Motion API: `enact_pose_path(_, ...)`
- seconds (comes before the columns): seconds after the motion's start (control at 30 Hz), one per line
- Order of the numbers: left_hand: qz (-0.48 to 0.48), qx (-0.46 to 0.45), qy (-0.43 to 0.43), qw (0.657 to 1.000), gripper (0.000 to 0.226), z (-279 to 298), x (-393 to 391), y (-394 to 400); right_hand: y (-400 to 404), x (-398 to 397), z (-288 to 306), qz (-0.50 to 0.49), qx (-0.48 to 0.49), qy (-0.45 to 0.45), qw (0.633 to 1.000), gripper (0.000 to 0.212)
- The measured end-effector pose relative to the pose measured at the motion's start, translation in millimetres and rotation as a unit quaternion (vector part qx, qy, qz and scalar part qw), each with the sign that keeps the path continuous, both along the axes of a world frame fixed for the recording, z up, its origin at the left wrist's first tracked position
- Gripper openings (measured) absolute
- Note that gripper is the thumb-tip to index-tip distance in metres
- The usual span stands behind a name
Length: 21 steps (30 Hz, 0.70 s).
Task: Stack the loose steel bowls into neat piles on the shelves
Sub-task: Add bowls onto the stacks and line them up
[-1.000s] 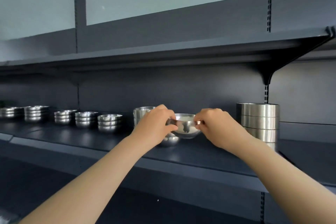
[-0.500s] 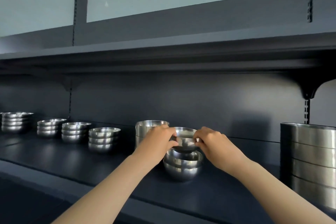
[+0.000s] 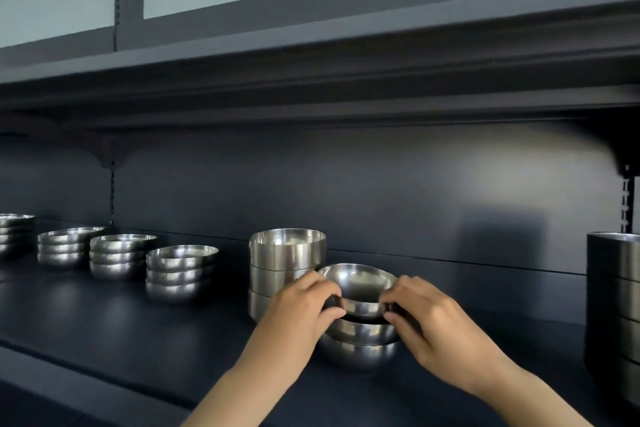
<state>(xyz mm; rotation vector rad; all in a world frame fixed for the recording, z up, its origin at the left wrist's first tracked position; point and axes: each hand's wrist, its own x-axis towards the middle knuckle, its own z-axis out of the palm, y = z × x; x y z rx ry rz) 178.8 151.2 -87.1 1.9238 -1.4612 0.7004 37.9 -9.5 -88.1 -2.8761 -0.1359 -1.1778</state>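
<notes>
A small round steel bowl (image 3: pixel 358 282) is held by its rim from both sides, my left hand (image 3: pixel 301 314) on its left edge and my right hand (image 3: pixel 427 321) on its right edge. It sits tilted slightly on top of a pile of two round bowls (image 3: pixel 360 345) on the dark shelf (image 3: pixel 138 329). Right behind my left hand stands a pile of straight-walled steel bowls (image 3: pixel 285 256).
Three short piles of shallow bowls (image 3: pixel 180 272) (image 3: pixel 119 255) (image 3: pixel 65 246) line the shelf to the left, with another pile (image 3: pixel 14 232) at the far left edge. A tall stack of wide steel containers (image 3: pixel 614 302) stands at the right. An upper shelf (image 3: pixel 311 80) hangs overhead.
The bowl in both hands has come down onto the pile of round bowls. The camera has moved closer and to the left.
</notes>
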Motion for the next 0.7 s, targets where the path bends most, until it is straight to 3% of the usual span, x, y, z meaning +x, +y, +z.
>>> enact_pose_path(0.17, -0.035, -0.112, 0.151, 0.982, 0.043, -18.7, 5.7, -0.9, -0.6, -0.4, -2.7, 0.013, 0.010, -0.005, 1.000, 0.009)
enact_pose_path(0.27, -0.093, -0.124, 0.258, 0.954, 0.049, -28.1, 2.1, -1.5, -1.4, -0.7, -3.6, 0.012, 0.013, -0.007, 1.000, 0.008)
enact_pose_path(0.47, -0.117, -0.126, 0.281, 0.944, 0.056, -34.1, 0.1, -6.6, -3.1, -1.2, -5.2, 0.005, 0.008, -0.011, 1.000, 0.008)
enact_pose_path(0.7, -0.154, -0.127, 0.302, 0.932, 0.037, -36.4, 1.6, -7.5, -2.0, -2.1, -5.9, -0.005, -0.001, -0.010, 1.000, 0.010)
